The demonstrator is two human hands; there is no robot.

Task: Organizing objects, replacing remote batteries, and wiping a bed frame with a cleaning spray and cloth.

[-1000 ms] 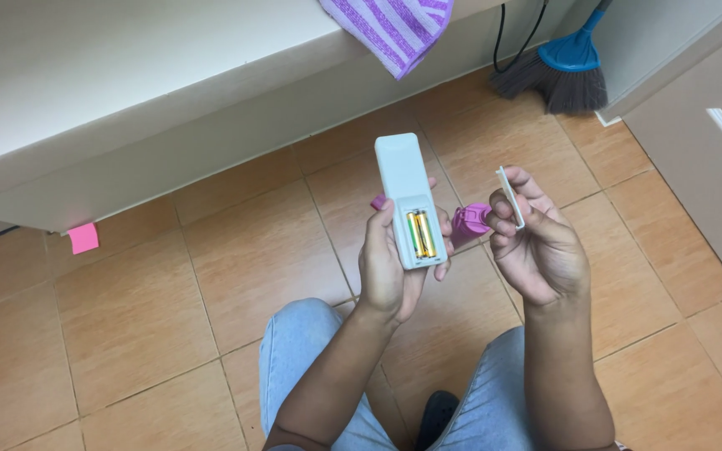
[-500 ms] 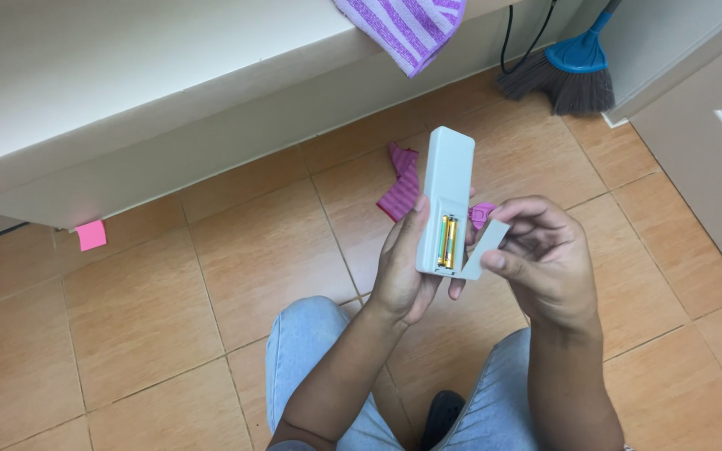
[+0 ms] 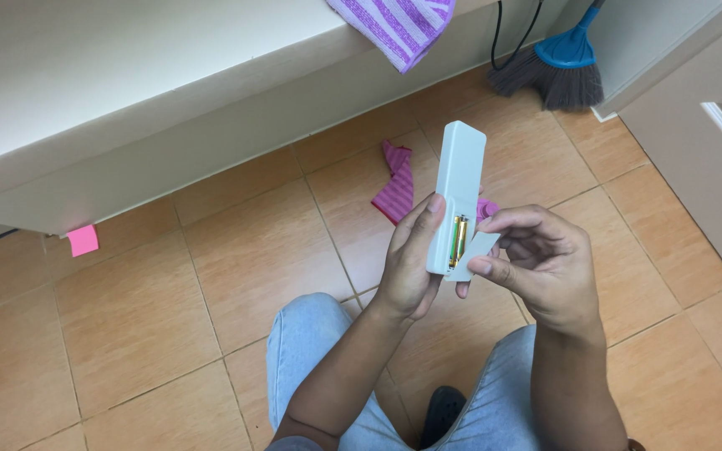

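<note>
My left hand (image 3: pixel 411 267) gripping white plastic remote control (image 3: pixel 459 179) upright, gold batteries (image 3: pixel 459 240) seated in open compartment, my right hand (image 3: pixel 536 263) pinching white battery cover (image 3: pixel 482 249), cover's lower end hidden by fingers

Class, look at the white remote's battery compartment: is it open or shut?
Open. A gold battery shows in the remote, and the right hand holds the cover only partly over it.

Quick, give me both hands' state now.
Left hand: closed around the white remote.
Right hand: fingers pinching the battery cover.
</note>
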